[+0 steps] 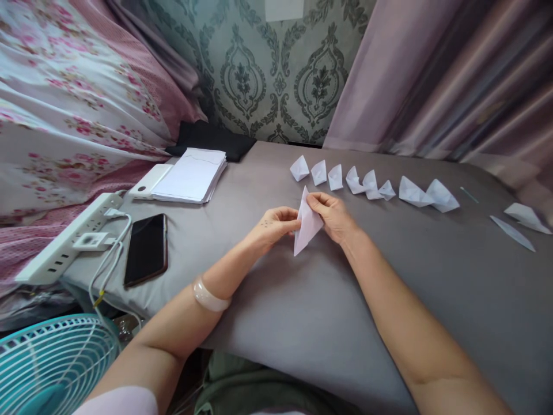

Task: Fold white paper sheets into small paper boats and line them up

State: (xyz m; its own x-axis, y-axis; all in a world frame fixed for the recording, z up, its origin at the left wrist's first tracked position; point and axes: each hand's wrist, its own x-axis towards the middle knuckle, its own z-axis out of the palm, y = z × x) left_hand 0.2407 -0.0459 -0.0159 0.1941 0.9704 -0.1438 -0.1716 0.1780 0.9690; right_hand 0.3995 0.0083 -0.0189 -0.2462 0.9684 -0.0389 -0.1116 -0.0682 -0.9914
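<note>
A folded white paper, pointed at top and bottom, is held upright above the grey-covered table. My left hand pinches its left side with thumb and fingers. On the other side, my right hand grips the upper right edge, thumb toward me. Part of the paper is hidden behind the fingers. Just beyond my hands runs a row of folded paper boats, among them a boat at the left end and a larger one at the right.
Toward the left lie a stack of white paper, a black phone and a power strip with cables. A teal fan stands at the lower left. Far right are a flat folded paper and another paper piece.
</note>
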